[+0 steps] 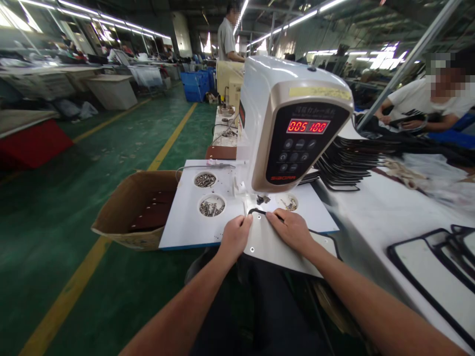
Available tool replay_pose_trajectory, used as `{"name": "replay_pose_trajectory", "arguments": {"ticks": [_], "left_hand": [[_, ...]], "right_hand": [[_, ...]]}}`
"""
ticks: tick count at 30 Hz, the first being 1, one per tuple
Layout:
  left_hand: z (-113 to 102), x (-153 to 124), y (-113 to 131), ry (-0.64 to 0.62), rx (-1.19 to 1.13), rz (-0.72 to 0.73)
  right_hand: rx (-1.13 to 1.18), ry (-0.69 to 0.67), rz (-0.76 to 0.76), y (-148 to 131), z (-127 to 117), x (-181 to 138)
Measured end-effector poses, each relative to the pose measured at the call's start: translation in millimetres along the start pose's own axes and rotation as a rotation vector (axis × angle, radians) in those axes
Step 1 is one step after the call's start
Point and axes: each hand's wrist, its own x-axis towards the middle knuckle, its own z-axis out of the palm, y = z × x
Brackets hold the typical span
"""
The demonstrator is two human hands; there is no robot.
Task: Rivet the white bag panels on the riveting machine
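Both of the person's hands are grasping a white panel (274, 248) with black edging, which is lying just below the head of a machine (297, 111). The left hand (235, 235) is pinching near its upper left corner, thumb on top, with the other fingers mostly hiding. The right hand (292, 230) is holding the black edge; how its fingers are bending underneath, I cannot tell. The right forearm (349, 277) is covering part of the panel, and a dark metal part (263, 200) under the machine is appearing too blurred to make out. On a white board (178, 222), two round wells (214, 199) at left are holding many small metal pieces (205, 181); a third well (294, 199) at right is holding fewer. Farther left, an open cardboard box (128, 240) is containing brown pieces (148, 217) with shiny dots. At far right, more edged panels (426, 262) are lying on a table (371, 217), and the view is cutting them off.
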Motion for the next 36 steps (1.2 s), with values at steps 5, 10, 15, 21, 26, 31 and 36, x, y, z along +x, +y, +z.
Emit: {"name": "replay_pose_trajectory", "arguments": {"ticks": [5, 10, 15, 21, 26, 31, 36], "left_hand": [[-4.2, 20.2, 0.7, 0.021, 0.013, 0.053], [-1.5, 33.1, 0.2, 0.021, 0.013, 0.073], [-1.0, 37.7, -2.6, -0.023, 0.045, 0.056], [-2.6, 38.9, -2.2, -0.053, -0.001, 0.059], [-9.0, 18.2, -1.9, -0.002, -0.103, 0.030], [-22.0, -38.5, -23.4, 0.016, -0.181, -0.036], [-20.8, -57.2, -26.4, -0.020, -0.015, 0.043]], "right_hand": [[0.001, 0.015, -0.001, -0.6, 2.9, 23.5], [0.014, 0.007, 0.007, 3.5, 5.4, 36.3], [0.060, -0.049, -0.017, 6.5, 5.3, 38.2], [0.132, -0.075, -0.003, 6.6, 8.1, 35.4], [0.233, -0.043, 0.092, -0.2, 6.0, 27.0], [0.502, -0.059, 0.296, -8.3, 12.9, -33.6], [0.533, -0.001, 0.200, -9.7, 13.5, -75.3]]}}
